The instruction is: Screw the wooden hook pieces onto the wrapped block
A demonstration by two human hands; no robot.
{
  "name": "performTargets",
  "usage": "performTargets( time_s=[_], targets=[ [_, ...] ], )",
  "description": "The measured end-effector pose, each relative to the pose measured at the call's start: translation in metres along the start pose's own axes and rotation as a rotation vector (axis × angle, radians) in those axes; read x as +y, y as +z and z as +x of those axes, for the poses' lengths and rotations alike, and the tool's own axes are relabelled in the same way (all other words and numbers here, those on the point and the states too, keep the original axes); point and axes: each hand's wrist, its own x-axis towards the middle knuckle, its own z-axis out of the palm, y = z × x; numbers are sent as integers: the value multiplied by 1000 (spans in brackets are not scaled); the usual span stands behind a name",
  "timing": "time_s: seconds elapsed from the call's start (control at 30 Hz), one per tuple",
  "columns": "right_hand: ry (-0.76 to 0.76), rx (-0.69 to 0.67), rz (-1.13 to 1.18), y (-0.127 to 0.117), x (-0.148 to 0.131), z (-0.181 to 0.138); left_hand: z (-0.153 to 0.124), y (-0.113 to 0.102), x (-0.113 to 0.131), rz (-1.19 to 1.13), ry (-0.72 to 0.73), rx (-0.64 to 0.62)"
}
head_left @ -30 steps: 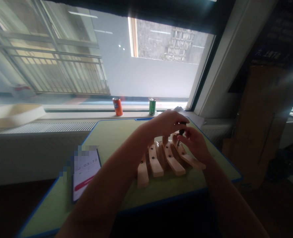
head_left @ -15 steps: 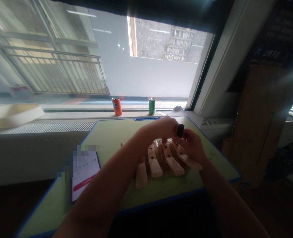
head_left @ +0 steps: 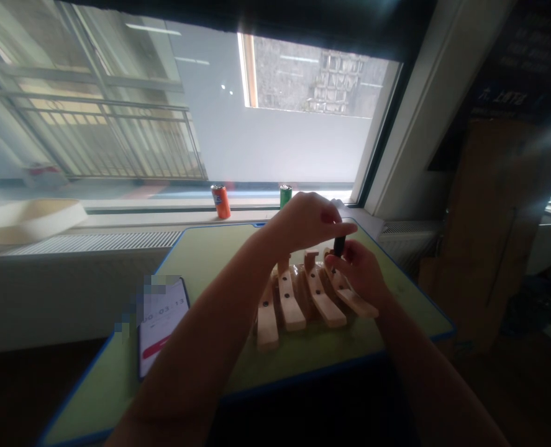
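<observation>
Over the rightmost curved wooden piece [head_left: 356,304] stands a dark screwdriver [head_left: 339,245], its black handle upright. My left hand [head_left: 310,217] reaches across from above, fingers closed around the top of that handle. Lower down, my right hand [head_left: 361,267] pinches the tool near its shaft, beside the same piece. The screwdriver's tip is too small to make out. To the left lie more pale wooden pieces [head_left: 294,316] side by side, with dark round screws or holes in them. Clear plastic wrap [head_left: 298,271] shows between them. My left forearm partly covers the leftmost piece [head_left: 266,329].
A phone [head_left: 163,320] showing a timer lies on the left of the green, blue-edged table [head_left: 210,248]. An orange can [head_left: 220,202] and a green can [head_left: 285,195] stand on the windowsill, with a white tray [head_left: 28,220] at left. Cardboard [head_left: 480,236] leans at right.
My left hand has risen from beside the screwdriver to the top of its handle, uncovering the upper ends of the wooden pieces. My right hand stays nearly in place.
</observation>
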Motion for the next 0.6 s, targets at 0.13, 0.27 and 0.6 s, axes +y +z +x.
performTargets(
  time_s=[0.13, 0.27, 0.6],
  targets=[
    [-61, -62, 38, 3, 1, -2, -3, -10, -3, -58, 82, 13],
    [-87, 114, 261, 0, 10, 2, -21, -46, -8, -218, 58, 243],
    [141, 456, -58, 4, 68, 21, -74, -93, 31, -192, -168, 986]
  ],
)
